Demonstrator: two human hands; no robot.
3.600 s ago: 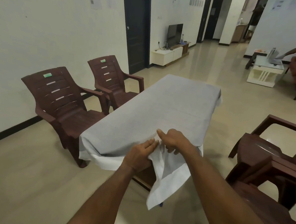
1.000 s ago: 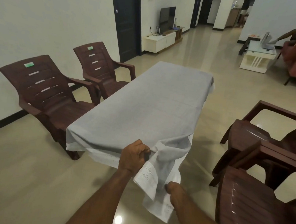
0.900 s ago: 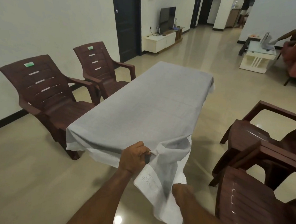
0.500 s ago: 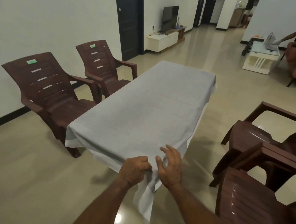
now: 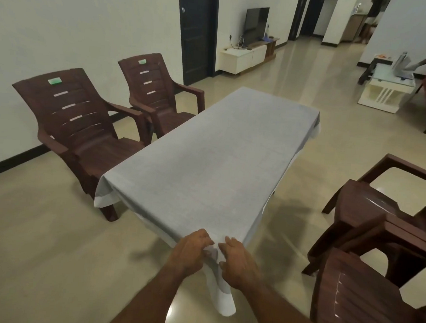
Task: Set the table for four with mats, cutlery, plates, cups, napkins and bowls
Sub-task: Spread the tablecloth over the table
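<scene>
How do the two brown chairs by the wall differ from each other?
The near chair looks larger in the view and sits beside the tablecloth's near corner; the far chair looks smaller and stands closer to the dark door. The near chair's green label sits left of centre on its back; the far one's sits centred. Both are brown, slatted, armed and unoccupied.

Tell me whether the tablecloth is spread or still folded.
Spread: the tablecloth lies flat over the whole tabletop. Only the near corner is bunched, pinched between the left hand and right hand.
</scene>
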